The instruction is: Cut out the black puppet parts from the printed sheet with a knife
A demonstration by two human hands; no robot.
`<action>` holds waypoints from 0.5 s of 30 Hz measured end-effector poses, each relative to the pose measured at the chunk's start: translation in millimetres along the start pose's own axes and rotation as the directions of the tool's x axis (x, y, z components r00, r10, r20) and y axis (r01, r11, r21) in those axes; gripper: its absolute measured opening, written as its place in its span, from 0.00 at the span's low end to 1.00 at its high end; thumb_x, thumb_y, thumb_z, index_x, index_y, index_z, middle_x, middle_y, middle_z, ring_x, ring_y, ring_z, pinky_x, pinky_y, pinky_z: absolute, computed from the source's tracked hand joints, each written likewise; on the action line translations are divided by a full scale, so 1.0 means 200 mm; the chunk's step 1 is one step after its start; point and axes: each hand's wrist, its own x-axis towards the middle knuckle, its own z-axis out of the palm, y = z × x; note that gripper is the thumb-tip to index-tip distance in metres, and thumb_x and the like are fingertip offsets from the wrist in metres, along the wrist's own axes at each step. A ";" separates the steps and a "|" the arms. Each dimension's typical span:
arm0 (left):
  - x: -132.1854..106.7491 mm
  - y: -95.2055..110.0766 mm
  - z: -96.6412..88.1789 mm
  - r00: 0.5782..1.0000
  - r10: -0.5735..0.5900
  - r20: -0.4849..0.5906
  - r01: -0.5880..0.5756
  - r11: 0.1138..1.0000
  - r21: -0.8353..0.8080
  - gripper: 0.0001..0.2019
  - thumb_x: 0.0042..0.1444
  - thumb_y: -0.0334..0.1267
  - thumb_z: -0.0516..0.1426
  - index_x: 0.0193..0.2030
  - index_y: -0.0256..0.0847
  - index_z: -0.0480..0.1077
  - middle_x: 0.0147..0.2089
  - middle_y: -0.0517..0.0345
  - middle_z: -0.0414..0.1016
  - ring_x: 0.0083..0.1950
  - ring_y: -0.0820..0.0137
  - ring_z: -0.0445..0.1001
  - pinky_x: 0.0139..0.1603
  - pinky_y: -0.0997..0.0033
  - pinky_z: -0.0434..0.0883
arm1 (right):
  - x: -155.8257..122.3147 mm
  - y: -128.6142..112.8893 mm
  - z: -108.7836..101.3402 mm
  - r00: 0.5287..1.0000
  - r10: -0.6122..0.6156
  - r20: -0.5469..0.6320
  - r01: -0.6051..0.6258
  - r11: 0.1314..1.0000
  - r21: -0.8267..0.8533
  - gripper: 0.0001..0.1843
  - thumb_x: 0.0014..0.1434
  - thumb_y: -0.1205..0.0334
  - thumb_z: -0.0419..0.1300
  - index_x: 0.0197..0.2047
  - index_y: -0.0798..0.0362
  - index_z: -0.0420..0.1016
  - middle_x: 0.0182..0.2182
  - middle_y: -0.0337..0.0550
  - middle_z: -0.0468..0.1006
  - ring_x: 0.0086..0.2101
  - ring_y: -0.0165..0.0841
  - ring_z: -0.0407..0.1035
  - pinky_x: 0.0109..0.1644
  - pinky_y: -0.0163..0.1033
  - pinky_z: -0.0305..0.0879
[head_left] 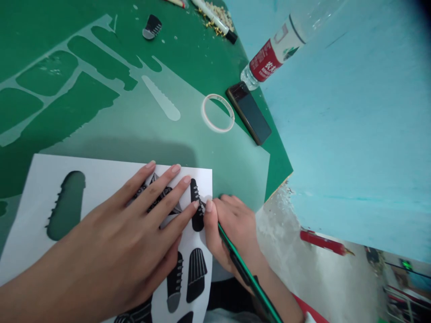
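Note:
My left hand (134,233) lies flat with its fingers spread, pressing on a white printed sheet (97,179). Black shapes are printed on that paper, among them a narrow black one with small loops along its edge (197,215) beside my index fingertip. My right hand (232,229) is closed around a green and black pen-like tool (237,255). Its thin tip points at the edge of the narrow shape; whether it is a blade or a writing point I cannot make out. An elongated cut-out (69,202) opens the paper at left. Part of the printing is hidden under my left hand.
Beneath the paper spreads a translucent plastic sheet (235,166) with cut-out holes on the green table (279,166). Farther back are a tape roll (204,114), a phone (251,114), a water bottle (267,63), a marker (215,19) and a small black cut piece (153,27).

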 end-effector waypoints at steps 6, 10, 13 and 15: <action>-0.01 0.00 0.00 1.000 0.007 0.001 -0.007 1.000 0.003 0.22 0.71 0.45 0.55 0.65 0.34 0.75 0.74 0.39 0.71 0.77 0.43 0.67 0.82 0.37 0.56 | 0.01 0.03 -0.01 0.998 -0.055 -0.007 0.055 0.998 0.010 0.24 0.78 0.67 0.47 0.26 0.49 0.61 0.20 0.34 0.62 0.24 0.31 0.57 0.34 0.41 0.52; -0.01 0.00 -0.01 1.000 0.002 0.005 -0.002 1.000 -0.002 0.22 0.72 0.44 0.55 0.65 0.35 0.75 0.75 0.39 0.70 0.77 0.44 0.67 0.82 0.38 0.55 | 0.01 0.03 0.00 0.997 -0.066 -0.028 0.066 0.998 -0.005 0.24 0.78 0.67 0.47 0.26 0.49 0.61 0.20 0.34 0.62 0.24 0.31 0.57 0.34 0.42 0.52; -0.01 0.00 0.00 1.000 0.003 0.008 -0.003 1.000 -0.001 0.22 0.72 0.44 0.55 0.65 0.35 0.75 0.75 0.39 0.69 0.77 0.44 0.67 0.83 0.38 0.54 | 0.01 0.03 0.00 0.996 -0.080 -0.038 0.080 0.997 -0.004 0.24 0.78 0.68 0.48 0.26 0.49 0.61 0.20 0.34 0.63 0.24 0.31 0.57 0.34 0.42 0.52; -0.01 0.00 0.00 1.000 0.003 0.006 -0.003 1.000 0.000 0.22 0.72 0.45 0.55 0.65 0.34 0.75 0.75 0.38 0.69 0.77 0.44 0.67 0.82 0.38 0.54 | 0.01 0.03 0.00 0.995 -0.087 -0.041 0.087 0.996 -0.005 0.24 0.78 0.68 0.48 0.26 0.49 0.61 0.20 0.34 0.64 0.24 0.31 0.57 0.34 0.42 0.52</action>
